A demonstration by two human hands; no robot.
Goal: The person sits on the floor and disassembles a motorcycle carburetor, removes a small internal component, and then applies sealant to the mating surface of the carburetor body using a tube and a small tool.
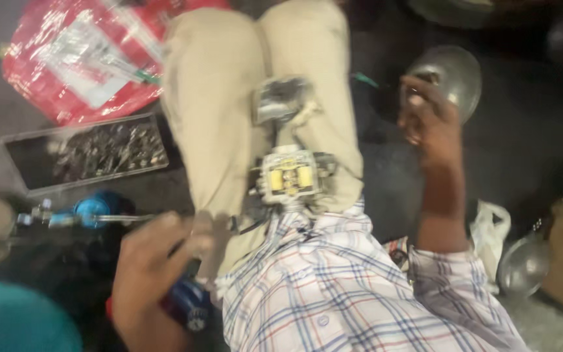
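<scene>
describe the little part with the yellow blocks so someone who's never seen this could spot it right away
Start at the person's khaki trousers running down the middle of the view. Where they meet the plaid shirt, a small whitish mechanical part sits on the lap. Two yellow blocks on its face set it apart from the grey metal piece just above it.

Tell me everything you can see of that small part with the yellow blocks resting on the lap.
The small assembly looks like a pale, boxy metal or plastic body with two yellow blocks side by side on its face and dark bits around its edges. It sits on the beige trousers, just above the checked shirt's hem, beneath a blurred grey metal piece. Neither hand touches it. Motion blur hides finer detail.
</scene>
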